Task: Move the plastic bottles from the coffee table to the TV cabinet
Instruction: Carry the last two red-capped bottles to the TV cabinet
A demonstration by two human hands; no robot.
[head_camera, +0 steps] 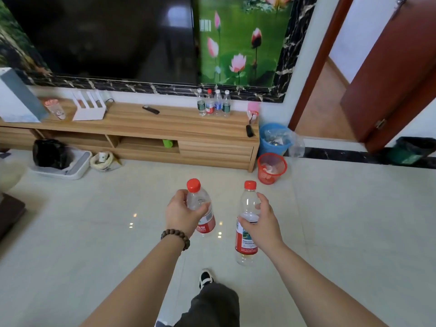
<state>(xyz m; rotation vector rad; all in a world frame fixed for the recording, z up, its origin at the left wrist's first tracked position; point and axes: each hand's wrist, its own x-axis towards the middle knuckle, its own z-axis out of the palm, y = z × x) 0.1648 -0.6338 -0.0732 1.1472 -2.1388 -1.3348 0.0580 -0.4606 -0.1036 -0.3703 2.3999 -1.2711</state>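
My left hand [180, 214] grips a clear plastic bottle [200, 204] with a red cap and red label, held upright over the tiled floor. My right hand [262, 223] grips a taller clear bottle [246, 244] with a red cap and a red and green label. Ahead stands the wooden TV cabinet [141, 123] against the wall. Several plastic bottles [213, 103] stand close together on its top, right of centre. The coffee table is not in view.
On the cabinet lie a remote [151, 109], a white rack [88, 107], a cup [55, 109] and a dark object [249, 131] at the right end. A blue bin [274, 140] and a red basket [271, 167] stand right of it. A doorway [330, 90] opens at the right.
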